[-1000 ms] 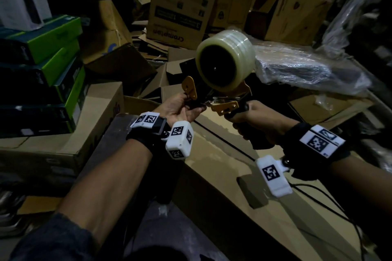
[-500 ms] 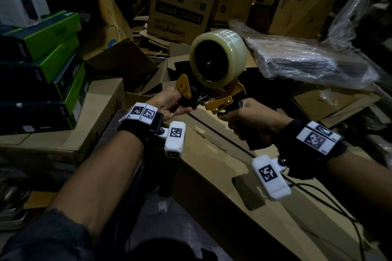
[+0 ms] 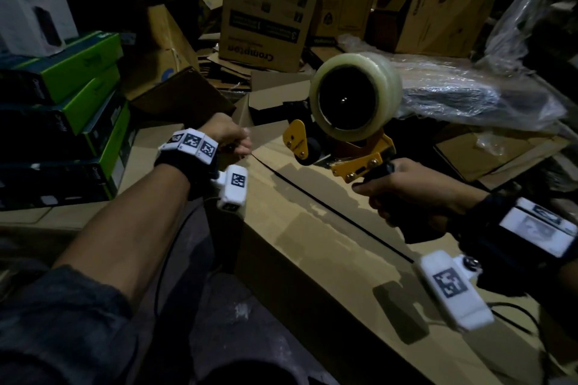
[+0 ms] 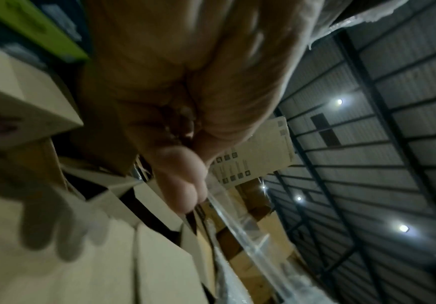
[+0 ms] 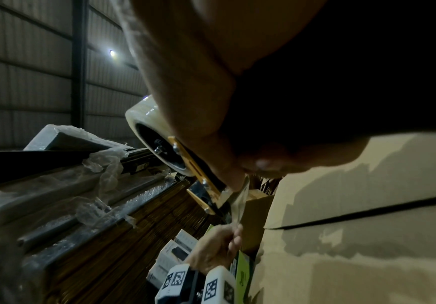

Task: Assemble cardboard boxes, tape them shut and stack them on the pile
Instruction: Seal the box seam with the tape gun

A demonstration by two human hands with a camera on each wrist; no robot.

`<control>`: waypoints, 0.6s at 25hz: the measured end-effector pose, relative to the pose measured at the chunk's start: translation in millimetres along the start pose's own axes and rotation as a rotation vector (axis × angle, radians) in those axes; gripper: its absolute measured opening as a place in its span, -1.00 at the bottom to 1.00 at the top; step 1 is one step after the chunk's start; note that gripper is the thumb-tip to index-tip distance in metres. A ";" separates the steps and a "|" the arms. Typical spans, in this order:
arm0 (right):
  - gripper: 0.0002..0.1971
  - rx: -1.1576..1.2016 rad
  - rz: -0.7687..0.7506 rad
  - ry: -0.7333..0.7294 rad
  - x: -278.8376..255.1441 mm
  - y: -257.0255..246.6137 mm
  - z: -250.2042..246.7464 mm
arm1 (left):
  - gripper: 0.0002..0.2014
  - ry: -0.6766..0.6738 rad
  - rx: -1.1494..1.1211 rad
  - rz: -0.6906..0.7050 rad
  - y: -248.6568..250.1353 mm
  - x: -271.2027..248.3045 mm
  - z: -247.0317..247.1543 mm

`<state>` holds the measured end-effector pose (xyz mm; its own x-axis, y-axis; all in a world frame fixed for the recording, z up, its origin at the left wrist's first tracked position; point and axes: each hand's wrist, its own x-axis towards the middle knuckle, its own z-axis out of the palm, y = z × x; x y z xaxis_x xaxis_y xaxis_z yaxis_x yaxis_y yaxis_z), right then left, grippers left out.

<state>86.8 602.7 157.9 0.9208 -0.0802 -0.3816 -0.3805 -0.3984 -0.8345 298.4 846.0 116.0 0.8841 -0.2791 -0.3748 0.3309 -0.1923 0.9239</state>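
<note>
Now the left hand (image 3: 230, 137) has drawn away from the tape dispenser (image 3: 347, 122), pinching a clear tape strip (image 5: 239, 202) stretched from its mouth. Meanwhile the right hand (image 3: 413, 194) grips the dispenser's handle above the cardboard box (image 3: 312, 228), whose centre seam (image 3: 337, 212) still lies open, so taping looks about to begin.

We have a long brown cardboard box (image 3: 328, 247) lying flat, its two top flaps closed and meeting along a dark, untaped seam that runs down its length. Above the box's far end we see the tape dispenser (image 3: 350, 147), yellow-framed with a black handle, tilted with its big roll of clear tape (image 3: 356, 97) uppermost. A strip of clear tape (image 5: 239, 207) stretches from the dispenser's mouth toward the box's far left corner, pulled taut.
</note>
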 end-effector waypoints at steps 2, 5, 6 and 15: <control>-0.82 -0.015 0.009 -0.005 -5.9 6.3 -9.8 | -0.74 0.109 0.210 0.035 -3.1 2.8 -13.4; -0.83 -0.062 0.021 0.018 -8.0 14.4 -14.2 | -0.73 0.115 0.392 0.053 -6.0 5.0 -12.6; -0.84 -0.060 0.028 0.023 -6.1 15.8 -13.9 | -0.72 0.111 0.412 0.054 -4.8 6.8 -8.7; -0.84 -0.039 0.079 0.028 8.0 18.9 -6.8 | -0.64 0.078 0.581 -0.062 2.1 21.1 -1.5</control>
<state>87.5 588.3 141.8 0.8901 -0.1384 -0.4342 -0.4494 -0.4254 -0.7856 318.2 841.1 110.2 0.8978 -0.1848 -0.3997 0.1673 -0.6965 0.6978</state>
